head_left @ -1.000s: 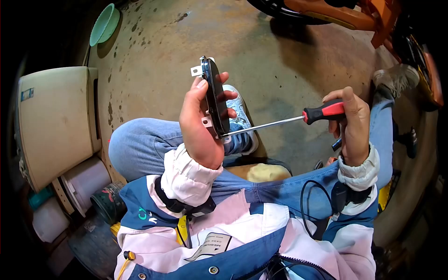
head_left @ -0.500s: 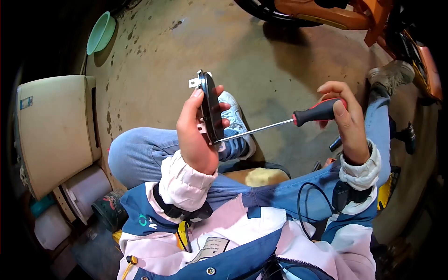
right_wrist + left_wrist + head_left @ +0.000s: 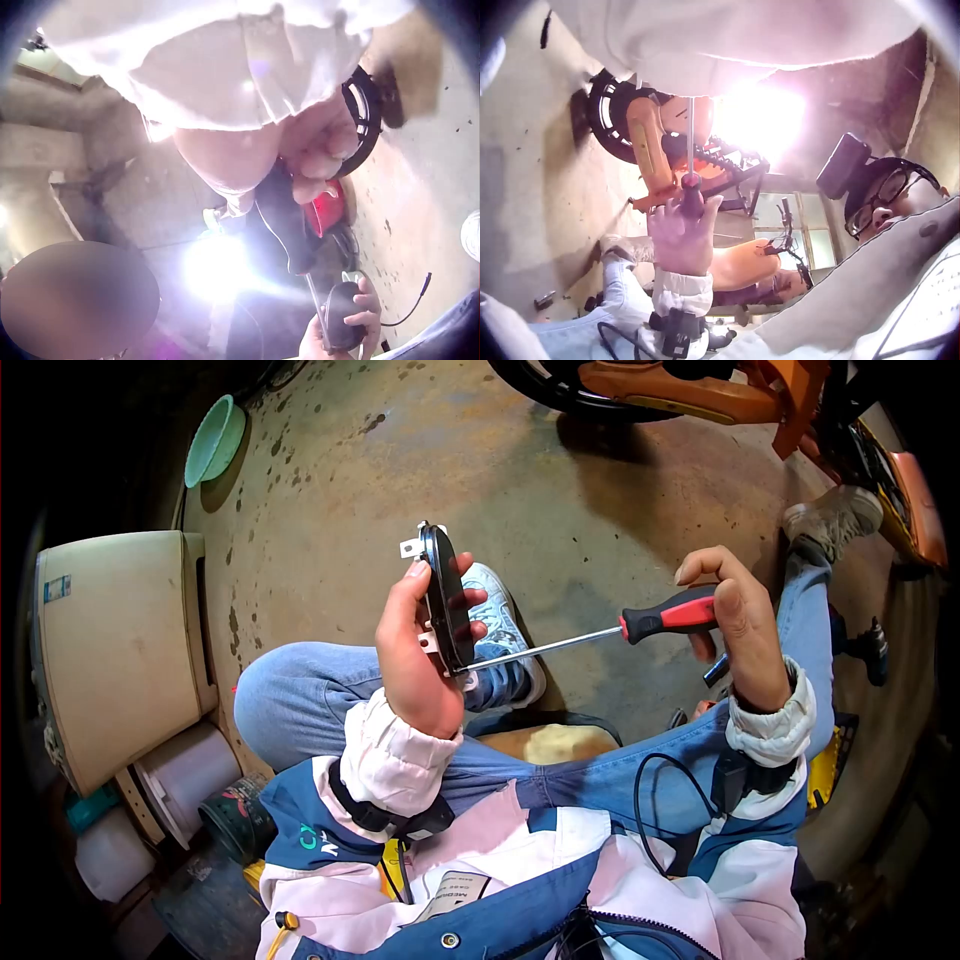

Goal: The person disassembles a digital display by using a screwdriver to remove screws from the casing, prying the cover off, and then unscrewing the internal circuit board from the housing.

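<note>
My left hand (image 3: 408, 650) grips a flat, rounded black device (image 3: 452, 600) with small metal mounting tabs (image 3: 411, 548) along its edge. The device stands on edge, its glossy face turned to the right. A red and black screwdriver (image 3: 665, 617) runs across between my hands, its shaft tip right at the device's lower end. Thumb and fingers of my right hand (image 3: 750, 630) hold the handle near its butt. In the right wrist view the screwdriver (image 3: 285, 225) reaches toward the device (image 3: 345, 307). The device lies outside the left wrist view, where the right hand (image 3: 681, 238) shows behind the handle.
An orange motorbike (image 3: 690, 395) stands ahead on the concrete floor (image 3: 370, 510). To the left are a large beige box (image 3: 115, 650), a white bucket (image 3: 190, 775) and a green basin (image 3: 215, 440). My bent legs in jeans (image 3: 300, 685) lie beneath my hands.
Both hands with the device and screwdriver sit slightly lower and farther left in the head view. The handle has turned between my right fingers, while the tip stays at the device's lower end.
</note>
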`<move>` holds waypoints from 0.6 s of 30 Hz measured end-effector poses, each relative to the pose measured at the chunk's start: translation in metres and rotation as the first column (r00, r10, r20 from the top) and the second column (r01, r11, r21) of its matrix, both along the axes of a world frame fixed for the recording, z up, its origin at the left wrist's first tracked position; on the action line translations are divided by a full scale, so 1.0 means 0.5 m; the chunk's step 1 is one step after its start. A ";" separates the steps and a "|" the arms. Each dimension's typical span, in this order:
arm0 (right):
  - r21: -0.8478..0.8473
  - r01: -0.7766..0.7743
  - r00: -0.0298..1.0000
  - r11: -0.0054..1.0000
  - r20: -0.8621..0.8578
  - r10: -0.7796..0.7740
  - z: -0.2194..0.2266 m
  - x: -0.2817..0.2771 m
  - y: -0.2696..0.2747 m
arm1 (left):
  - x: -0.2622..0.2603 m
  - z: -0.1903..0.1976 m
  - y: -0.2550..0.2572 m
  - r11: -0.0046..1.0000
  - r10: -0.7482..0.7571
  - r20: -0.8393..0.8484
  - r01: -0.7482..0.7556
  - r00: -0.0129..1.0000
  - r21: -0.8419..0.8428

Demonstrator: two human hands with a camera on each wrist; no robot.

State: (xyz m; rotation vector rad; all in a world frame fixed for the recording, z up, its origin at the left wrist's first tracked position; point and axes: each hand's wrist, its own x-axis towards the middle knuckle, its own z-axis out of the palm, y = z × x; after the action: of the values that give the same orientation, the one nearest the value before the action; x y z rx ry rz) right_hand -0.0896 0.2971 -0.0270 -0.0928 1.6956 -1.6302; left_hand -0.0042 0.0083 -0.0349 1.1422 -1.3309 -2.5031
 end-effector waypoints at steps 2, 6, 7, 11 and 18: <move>-0.025 0.028 0.998 0.999 -0.059 -0.029 -0.004 0.006 0.000 | 0.001 -0.002 0.000 1.000 -0.004 0.006 0.004 1.000 -0.004; -0.168 0.058 0.948 0.984 -0.301 -0.107 -0.037 0.011 -0.010 | 0.001 -0.001 0.003 0.999 0.003 0.018 -0.003 1.000 -0.034; -0.230 0.047 0.925 0.972 -0.357 -0.129 -0.043 0.011 -0.010 | 0.001 -0.001 0.003 0.999 0.003 0.020 -0.002 1.000 -0.034; -0.137 0.082 0.962 0.987 -0.248 -0.115 -0.027 0.011 -0.016 | 0.000 -0.002 0.002 1.000 -0.002 0.016 0.003 1.000 -0.027; -0.174 0.059 0.940 0.983 -0.321 -0.114 -0.047 0.012 -0.008 | -0.001 0.004 0.004 1.000 -0.004 0.018 0.005 1.000 -0.026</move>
State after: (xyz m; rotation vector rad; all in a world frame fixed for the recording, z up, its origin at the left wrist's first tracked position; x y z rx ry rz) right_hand -0.0836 0.2930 -0.0505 -0.3969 1.8300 -1.9013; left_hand -0.0048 0.0103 -0.0330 1.1610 -1.3675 -2.4771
